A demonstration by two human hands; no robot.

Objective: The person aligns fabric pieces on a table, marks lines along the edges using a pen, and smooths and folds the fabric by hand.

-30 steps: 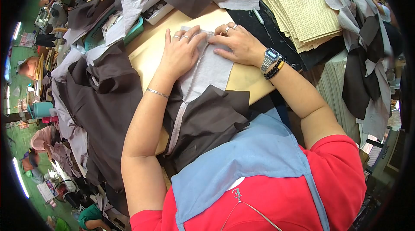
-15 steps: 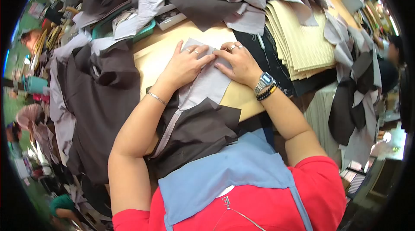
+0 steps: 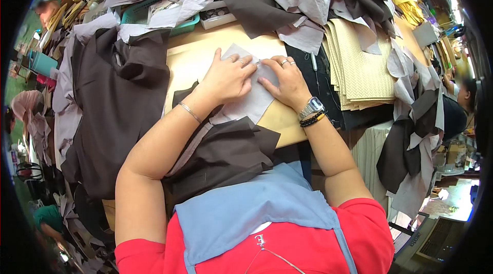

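A light grey cloth piece (image 3: 262,100) lies on the pale board, its pointed corner turned away from me. My left hand (image 3: 226,76) is closed on it, forefinger and thumb bent against the cloth while the little finger sticks out. Facing it, my right hand (image 3: 285,80) has its curled fingertips at the cloth near its upper right edge. Its thumb rests lower on the fabric. Dark brown cloth (image 3: 223,156) with a light grey strip (image 3: 190,148) spreads below the grey piece, toward my apron.
The pale board (image 3: 197,51) lies under the work. Dark garment fabric (image 3: 118,115) is heaped at left, and a stack of cream textured sheets (image 3: 359,71) sits at right. Behind are a teal basket (image 3: 185,26), a small white box (image 3: 218,20) and a white-handled tool (image 3: 314,62).
The camera view has shifted slightly. My left hand has turned and its fingers have curled more over the grey cloth. My right fingers remain near the same edge, the thumb lower.
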